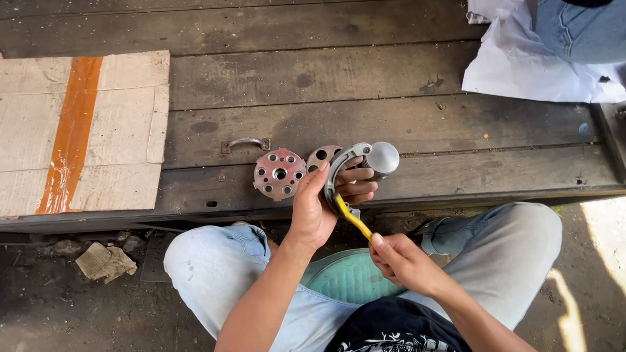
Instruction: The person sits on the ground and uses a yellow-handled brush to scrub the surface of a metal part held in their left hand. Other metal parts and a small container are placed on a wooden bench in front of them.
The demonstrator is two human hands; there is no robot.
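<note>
Metal part: curved grey bracket (346,169) gripped in left hand (321,204), above the lap.
Tool: yellow-handled brush (351,216) pinched in right hand (401,262), tip at bracket's lower end.
Progress: apparently mid-clean.
Waiting: two drilled discs (279,173), just left of left hand.

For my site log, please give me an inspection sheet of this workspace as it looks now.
Surface: dark wooden platform, worn planks, small metal handle fixed on it.
Job's things: curved metal part with round knob; yellow-handled tool touching it.
Clutter: two drilled discs, taped cardboard, white paper, crumpled scrap on the ground.
Grips: left hand holds the curved part; right hand holds the tool.
Cables: nothing seen.
Surroundings: green bowl-like thing between the knees; another person's jeans at top right.
</note>
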